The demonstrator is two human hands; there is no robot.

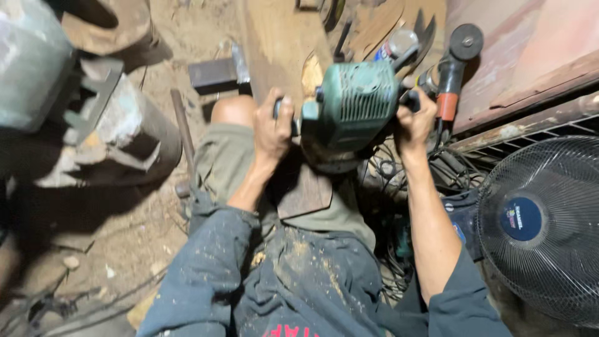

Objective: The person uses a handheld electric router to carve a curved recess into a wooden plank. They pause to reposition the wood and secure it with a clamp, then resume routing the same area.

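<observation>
Sawdust and dirt cover the ground all around the person, who sits low with one knee up. A big dark fan (540, 228) with a wire cage stands at the right side. A grey metal machine (93, 118) sits at the left, well apart from the hands. A long wooden board (274, 43) runs away from the person, over the lap and past the knee (234, 111).

On that board sits a green power tool (352, 109), just in front of the person's chest. Its handles stick out to both sides, so its long way lies across the board, from left to right. The left hand (273, 125) is wrapped tight around the dark handle on the left side of the tool. The right hand (417, 118) is closed around the handle on the right side. The tool sits between the two hands, and both hands look about the same way off from its green body.

An angle grinder (450, 68) with an orange part lies just behind the right hand, near a tangle of black cords (390, 168). A hammer (219, 72) with a blocky head lies beside the board, past the knee. A thin rod (185, 137) lies by the left leg.
</observation>
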